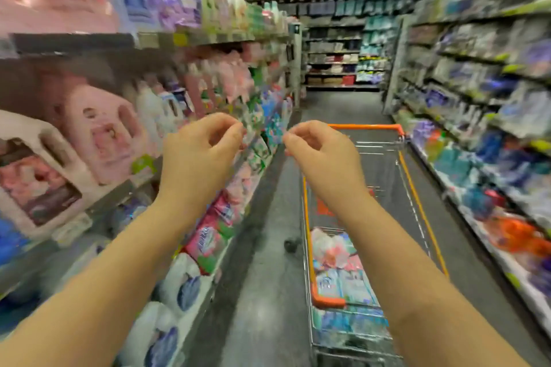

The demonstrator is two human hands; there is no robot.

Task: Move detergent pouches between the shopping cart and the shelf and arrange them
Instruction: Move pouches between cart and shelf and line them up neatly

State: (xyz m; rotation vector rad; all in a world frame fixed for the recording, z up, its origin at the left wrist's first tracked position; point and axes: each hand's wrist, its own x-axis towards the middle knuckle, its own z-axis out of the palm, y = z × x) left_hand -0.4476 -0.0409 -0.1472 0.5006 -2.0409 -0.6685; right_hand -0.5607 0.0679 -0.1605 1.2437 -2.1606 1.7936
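The whole view is motion-blurred. My left hand and my right hand are raised side by side in mid-air, fingers loosely curled, and both hold nothing. Below my right forearm stands the orange-rimmed shopping cart. Several pink, white and blue detergent pouches lie in its near end. The left shelf carries pink pouches and white-and-blue pouches on its lower levels, beneath my left forearm. Both hands are apart from the shelf and the cart.
Large pink detergent jugs fill the left shelf's middle level. A second shelf of packaged goods lines the right side. The grey aisle floor runs between the left shelf and the cart. More shelving closes off the aisle's far end.
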